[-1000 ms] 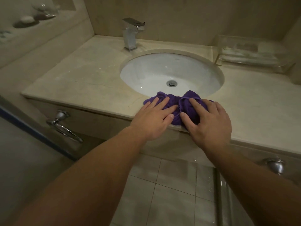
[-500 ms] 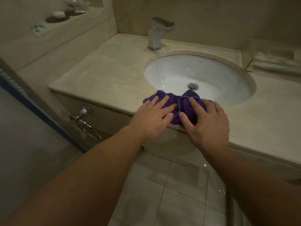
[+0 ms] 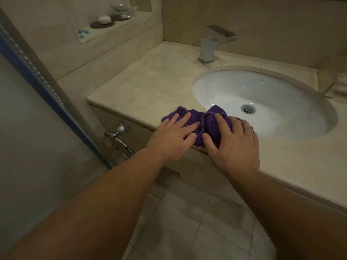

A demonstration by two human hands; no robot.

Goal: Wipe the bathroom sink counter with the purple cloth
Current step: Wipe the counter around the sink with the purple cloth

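Note:
The bunched purple cloth (image 3: 194,115) lies on the front strip of the beige stone counter (image 3: 150,81), at the near-left rim of the white oval sink (image 3: 272,94). My left hand (image 3: 172,136) presses flat on the cloth's left half with fingers spread. My right hand (image 3: 232,145) presses on its right half, fingers reaching the basin rim. Both thumbs hang over the counter's front edge. Water drops glisten on the counter left of the basin.
A square chrome faucet (image 3: 210,45) stands behind the basin. A chrome towel ring (image 3: 116,136) sticks out below the counter's left end. A glass door edge (image 3: 37,81) runs along the left. A wall ledge holds soap (image 3: 104,19) and glassware. A clear tray (image 3: 336,85) sits far right.
Both hands have slid the cloth left along the counter's front edge, from in front of the drain to the basin's left side. The view has swung left with them.

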